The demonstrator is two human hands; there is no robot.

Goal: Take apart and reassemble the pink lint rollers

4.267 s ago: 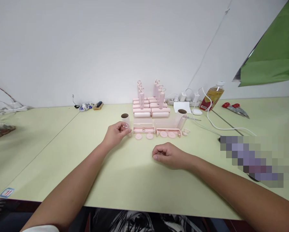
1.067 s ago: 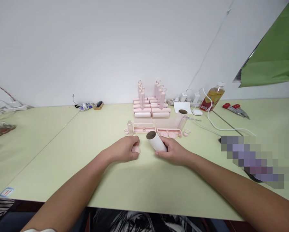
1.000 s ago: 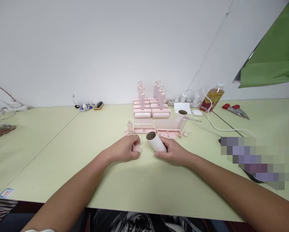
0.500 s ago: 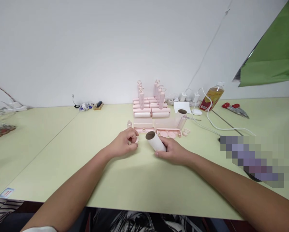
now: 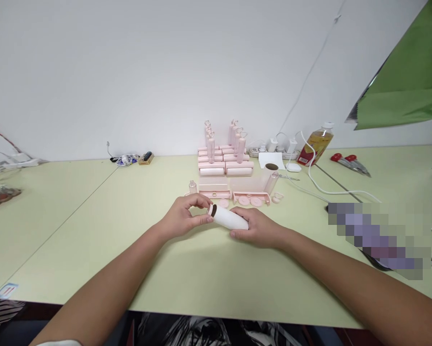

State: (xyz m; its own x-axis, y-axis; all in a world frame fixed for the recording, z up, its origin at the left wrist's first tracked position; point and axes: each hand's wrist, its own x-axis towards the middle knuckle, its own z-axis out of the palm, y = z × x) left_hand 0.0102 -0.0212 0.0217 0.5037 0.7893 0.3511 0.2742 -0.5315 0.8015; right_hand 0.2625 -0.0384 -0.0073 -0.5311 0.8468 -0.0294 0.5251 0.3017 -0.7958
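Note:
My right hand is wrapped round a white paper roll with a brown cardboard core, tilted so its hollow end points left. Between the thumb and fingers of my left hand is a small pink end cap, at the roll's open end; whether it sits inside the core I cannot tell. Just beyond lie two open pink cases, the left case and the right case, with clear lids raised. Pink discs lie in the right case, and another pink disc is on the table behind the roll.
Behind stand rows of pink lint rollers with upright clear handles. Nearby are a second roll, a clear tube and a small clear bottle. Chargers, a white cable, a drink bottle and red-handled tools are at right.
My left hand has brought the pink cap right up to the roll's end. The roll has tipped lower, its open end now facing left. A pink disc behind it has come into view.

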